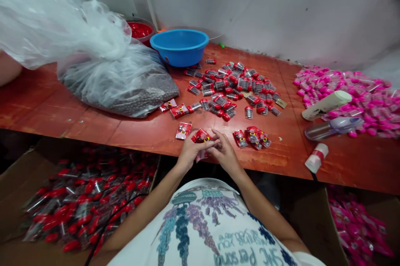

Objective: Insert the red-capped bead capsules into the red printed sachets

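Note:
Near the front edge of the table, my left hand (189,151) is closed around a red printed packet (201,136), thumb across its lower part. My right hand (227,155) meets it from the right, fingers bent together in a pinch by the packet's edge; what is between them is hidden. Another printed packet (183,130) lies just beyond my left hand. Several filled packets (254,137) are grouped to the right of my hands. Farther back spreads a pile of small clear bottles with red caps (221,85), dark contents inside.
A clear plastic sack of dark grains (125,87) and a blue basin (179,47) stand back left. Pink-capped bottles (350,87), a pale cylinder (328,105) and a tape roll (317,157) lie right. Below are boxes of red-capped items (81,199) and pink packets (356,224).

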Motion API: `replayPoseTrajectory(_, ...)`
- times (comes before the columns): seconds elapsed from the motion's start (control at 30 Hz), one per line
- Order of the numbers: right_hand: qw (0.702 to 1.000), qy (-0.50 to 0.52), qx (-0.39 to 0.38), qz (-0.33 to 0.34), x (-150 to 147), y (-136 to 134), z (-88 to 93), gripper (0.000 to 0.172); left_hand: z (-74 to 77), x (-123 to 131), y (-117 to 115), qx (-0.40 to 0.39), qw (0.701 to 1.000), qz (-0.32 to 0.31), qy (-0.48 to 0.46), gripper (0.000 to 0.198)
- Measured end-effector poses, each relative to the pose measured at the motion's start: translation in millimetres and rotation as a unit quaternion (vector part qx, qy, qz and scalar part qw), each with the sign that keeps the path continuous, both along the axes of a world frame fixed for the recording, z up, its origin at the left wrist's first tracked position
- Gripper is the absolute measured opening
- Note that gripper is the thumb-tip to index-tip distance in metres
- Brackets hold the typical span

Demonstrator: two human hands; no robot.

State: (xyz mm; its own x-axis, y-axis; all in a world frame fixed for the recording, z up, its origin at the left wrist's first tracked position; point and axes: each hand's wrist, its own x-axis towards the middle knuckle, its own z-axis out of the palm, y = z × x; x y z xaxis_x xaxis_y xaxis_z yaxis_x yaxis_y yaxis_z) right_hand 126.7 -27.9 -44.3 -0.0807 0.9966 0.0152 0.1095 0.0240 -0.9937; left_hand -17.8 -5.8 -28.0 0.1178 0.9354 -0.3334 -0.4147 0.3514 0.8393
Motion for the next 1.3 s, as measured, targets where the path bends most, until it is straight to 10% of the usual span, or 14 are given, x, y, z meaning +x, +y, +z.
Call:
replayPoseTrajectory(0.63,0.989,0.092,-0.101,-0.049,32,0,-1.2,0.033,-6.9,11,3,-0.095,0.993,-0.026,-0.071,0.047)
replayPoseTrajectory(0.8,0.986,-0.048,-0.065,-0.146,76,5,2.8,0.037,-5.8,15,8,-0.112,0.988,-0.022,-0.107,0.050)
replayPoseTrajectory(0.97,0.908,-0.324,0.016,-0.266,106,7,6.6,0.040,-8.2,7,10,-0.139,0.980,-0.001,-0.145,0.051)
replayPoseTrajectory(1.3,0.986,-0.149,0.072,-0.003,1,11,11.4,0.036,-5.8,11,10,-0.078,0.991,0.062,-0.088,0.052)
